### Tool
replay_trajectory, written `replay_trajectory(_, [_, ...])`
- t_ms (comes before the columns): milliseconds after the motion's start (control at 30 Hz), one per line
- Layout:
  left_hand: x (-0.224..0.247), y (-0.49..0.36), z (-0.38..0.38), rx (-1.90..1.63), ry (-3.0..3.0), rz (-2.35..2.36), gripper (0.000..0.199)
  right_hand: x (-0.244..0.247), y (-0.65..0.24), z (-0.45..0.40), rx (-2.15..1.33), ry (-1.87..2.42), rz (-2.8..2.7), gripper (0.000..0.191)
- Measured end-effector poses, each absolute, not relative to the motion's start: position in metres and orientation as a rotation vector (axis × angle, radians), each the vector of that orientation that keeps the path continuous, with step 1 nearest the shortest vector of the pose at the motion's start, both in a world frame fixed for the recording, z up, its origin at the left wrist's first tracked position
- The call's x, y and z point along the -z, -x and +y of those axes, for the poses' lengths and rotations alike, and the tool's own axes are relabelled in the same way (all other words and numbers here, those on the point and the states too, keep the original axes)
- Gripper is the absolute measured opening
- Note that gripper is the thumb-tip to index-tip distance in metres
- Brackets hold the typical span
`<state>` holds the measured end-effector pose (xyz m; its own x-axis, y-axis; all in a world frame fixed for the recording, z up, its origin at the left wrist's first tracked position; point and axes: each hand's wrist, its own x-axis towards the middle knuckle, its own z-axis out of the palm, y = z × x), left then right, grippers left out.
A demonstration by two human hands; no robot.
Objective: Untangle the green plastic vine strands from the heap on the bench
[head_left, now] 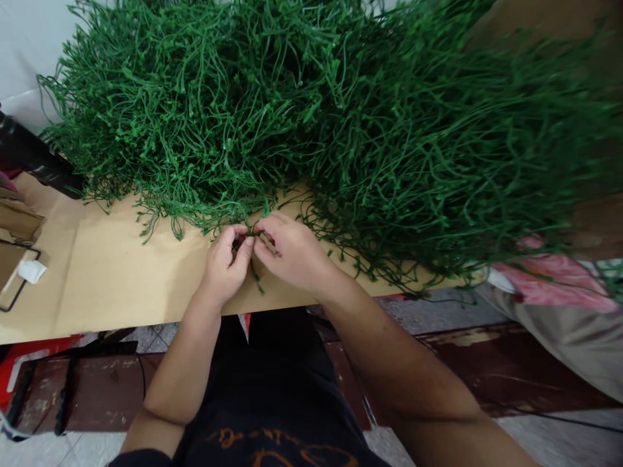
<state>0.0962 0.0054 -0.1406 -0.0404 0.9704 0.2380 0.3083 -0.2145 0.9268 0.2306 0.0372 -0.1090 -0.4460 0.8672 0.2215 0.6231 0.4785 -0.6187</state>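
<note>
Thin green artificial plant stems [256,275] run between my two hands, just above the cardboard-covered table. My left hand [228,263] pinches them with thumb and fingers. Close against it, my right hand [287,250] is closed on the same stems, its fingertips almost touching the left ones. One stem end with a small forked tip hangs below the fingers. Right behind my hands rises a big tangled heap of the same green stems [209,110], with loose ones lying at its front edge.
The tabletop [126,272] is brown cardboard. A black bottle [39,155] leans at the far left, near a cardboard box [17,220] and a black wire frame with a white scrap [32,271]. At the right, pink cloth [559,282] lies beside a person's beige trouser leg [559,337].
</note>
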Motion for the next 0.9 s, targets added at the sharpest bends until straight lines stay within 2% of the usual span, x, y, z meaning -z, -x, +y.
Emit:
replay_trajectory(133, [0.145,-0.095,0.008,-1.228,-1.67,1.423,0.015,0.108,-0.23,0.036,-0.561,1.212,-2.389,0.017])
replay_trajectory(300, [0.145,-0.094,0.011,-1.244,-1.706,1.434,0.03,0.11,-0.233,0.039,-0.678,1.124,-2.324,0.01])
replay_trajectory(533, [0.139,-0.095,0.01,-1.363,-1.544,1.333,0.038,0.117,-0.234,0.046,-1.263,0.865,-1.978,0.009])
replay_trajectory(700, [0.142,-0.095,0.012,-1.389,-1.439,1.307,0.039,0.12,-0.23,0.05,-1.978,0.767,-1.455,0.011])
replay_trajectory(900, [0.142,-0.095,0.012,-1.406,-1.325,1.33,0.038,0.118,-0.221,0.044,-2.143,0.801,-1.114,0.02])
